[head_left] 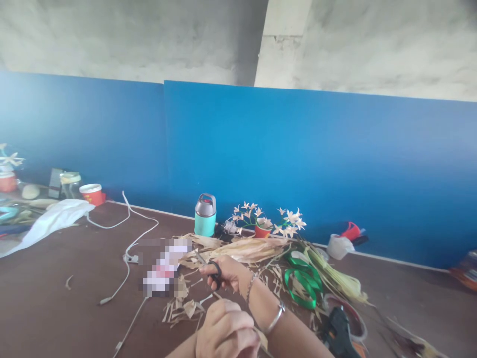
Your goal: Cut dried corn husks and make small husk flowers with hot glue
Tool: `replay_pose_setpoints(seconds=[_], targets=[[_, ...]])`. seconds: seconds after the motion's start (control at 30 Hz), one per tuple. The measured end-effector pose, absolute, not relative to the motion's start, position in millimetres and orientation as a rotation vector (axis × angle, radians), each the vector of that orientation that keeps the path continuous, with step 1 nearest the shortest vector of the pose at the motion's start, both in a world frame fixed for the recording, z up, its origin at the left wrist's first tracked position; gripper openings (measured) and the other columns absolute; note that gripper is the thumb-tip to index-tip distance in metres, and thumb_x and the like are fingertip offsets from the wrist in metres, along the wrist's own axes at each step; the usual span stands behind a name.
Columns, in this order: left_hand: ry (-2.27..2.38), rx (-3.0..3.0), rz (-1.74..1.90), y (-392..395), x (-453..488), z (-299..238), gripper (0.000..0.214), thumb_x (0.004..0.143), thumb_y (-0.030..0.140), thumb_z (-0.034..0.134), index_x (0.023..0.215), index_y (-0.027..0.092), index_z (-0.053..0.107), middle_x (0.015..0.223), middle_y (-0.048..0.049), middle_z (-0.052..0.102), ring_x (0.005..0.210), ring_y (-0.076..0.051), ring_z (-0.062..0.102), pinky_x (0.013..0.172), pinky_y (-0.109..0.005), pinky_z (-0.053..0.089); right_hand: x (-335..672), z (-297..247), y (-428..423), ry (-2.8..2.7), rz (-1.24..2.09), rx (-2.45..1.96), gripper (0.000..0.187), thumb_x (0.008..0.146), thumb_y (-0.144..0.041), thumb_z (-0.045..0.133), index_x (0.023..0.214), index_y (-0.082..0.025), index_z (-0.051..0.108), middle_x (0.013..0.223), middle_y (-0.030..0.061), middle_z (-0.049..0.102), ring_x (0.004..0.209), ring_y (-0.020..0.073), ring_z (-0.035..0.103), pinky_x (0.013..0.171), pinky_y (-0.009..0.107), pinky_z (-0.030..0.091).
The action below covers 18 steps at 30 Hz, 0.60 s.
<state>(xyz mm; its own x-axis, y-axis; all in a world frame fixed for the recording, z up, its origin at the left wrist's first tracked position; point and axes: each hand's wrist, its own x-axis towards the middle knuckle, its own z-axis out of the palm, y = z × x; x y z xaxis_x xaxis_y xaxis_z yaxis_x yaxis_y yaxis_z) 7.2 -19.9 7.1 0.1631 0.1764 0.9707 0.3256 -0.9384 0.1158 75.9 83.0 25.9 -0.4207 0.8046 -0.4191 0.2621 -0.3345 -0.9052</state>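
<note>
My right hand (223, 272) reaches in from the lower right, with a bangle and a thin bracelet on the wrist. Its fingers are closed through the black handles of a pair of scissors (210, 268), blades pointing left over the husk scraps (183, 307). My left hand (226, 332) is a closed fist just below it, near the frame's bottom edge. A pale strip of dried husk (262, 339) pokes out of its right side. A pile of dried corn husks (246, 248) lies right behind the hands.
On the brown table (55, 298) lie a white cable (128, 248), a teal flask (205, 215), husk flowers in a red cup (263, 226), green ribbon (302, 283), a black glue gun (341, 328) and a white cloth (52, 221). Jars and a red cup (92, 194) stand far left. A blue wall (298, 159) backs the table.
</note>
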Motion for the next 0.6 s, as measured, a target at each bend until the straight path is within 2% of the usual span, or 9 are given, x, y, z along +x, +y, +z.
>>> replay_pose_setpoints(seconds=[0.13, 0.27, 0.37, 0.47, 0.53, 0.6], targets=[[-0.479, -2.326, -1.847, -16.1, 4.9, 6.2, 0.015, 0.073, 0.011, 0.059, 0.085, 0.019, 0.059, 0.064, -0.0047, 0.066, 0.057, -0.016, 0.06, 0.057, -0.029, 0.052, 87.1, 35.3, 79.5, -1.571, 1.617, -1.351, 0.029, 0.07, -0.042, 0.062, 0.064, -0.014, 0.057, 0.049, -0.0023, 0.057, 0.035, 0.006, 0.047, 0.031, 0.015, 0.022], [-0.492, -2.33, -1.825, -14.3, 4.6, 6.6, 0.014, 0.076, 0.014, 0.055, 0.088, 0.02, 0.058, 0.066, -0.0051, 0.066, 0.056, -0.015, 0.059, 0.057, -0.03, 0.052, 92.8, 41.8, 80.0, -1.691, 1.334, -1.374, 0.024, 0.075, -0.038, 0.056, 0.075, -0.015, 0.059, 0.05, -0.0009, 0.058, 0.04, 0.0102, 0.051, 0.037, 0.019, 0.031], [-0.514, -2.312, -1.864, -16.4, 7.0, 6.5, 0.013, 0.078, 0.014, 0.053, 0.088, 0.02, 0.058, 0.066, -0.0048, 0.065, 0.057, -0.015, 0.059, 0.058, -0.03, 0.052, 84.3, 40.7, 84.0, -1.798, 1.021, -1.366, 0.017, 0.07, -0.023, 0.059, 0.086, -0.017, 0.06, 0.065, 0.0024, 0.064, 0.061, 0.017, 0.059, 0.055, 0.025, 0.041], [-0.536, -2.291, -1.913, -19.3, 9.8, 8.9, 0.01, 0.078, 0.014, 0.054, 0.086, 0.02, 0.058, 0.066, -0.0048, 0.064, 0.058, -0.015, 0.058, 0.057, -0.029, 0.051, 67.6, 36.7, 91.1, -1.947, 0.775, -1.266, 0.033, 0.062, -0.009, 0.058, 0.092, -0.021, 0.061, 0.091, 0.003, 0.066, 0.093, 0.0214, 0.055, 0.08, 0.029, 0.038], [-0.572, -2.242, -1.971, -19.1, 9.6, 12.5, 0.009, 0.077, 0.013, 0.055, 0.083, 0.02, 0.057, 0.066, -0.0038, 0.062, 0.058, -0.015, 0.056, 0.056, -0.029, 0.049, 56.2, 33.5, 97.5, -2.049, 0.694, -1.206, 0.037, 0.06, -0.005, 0.056, 0.091, -0.023, 0.062, 0.093, 0.0015, 0.066, 0.098, 0.0219, 0.052, 0.085, 0.029, 0.034], [-0.658, -2.177, -2.032, -15.2, 6.5, 16.1, 0.012, 0.075, 0.01, 0.056, 0.079, 0.02, 0.056, 0.066, -0.0029, 0.06, 0.058, -0.015, 0.055, 0.056, -0.028, 0.048, 47.3, 30.2, 104.6, -2.114, 0.645, -1.191, 0.037, 0.058, -0.003, 0.054, 0.089, -0.023, 0.063, 0.085, 0.0007, 0.066, 0.093, 0.022, 0.053, 0.081, 0.03, 0.035]])
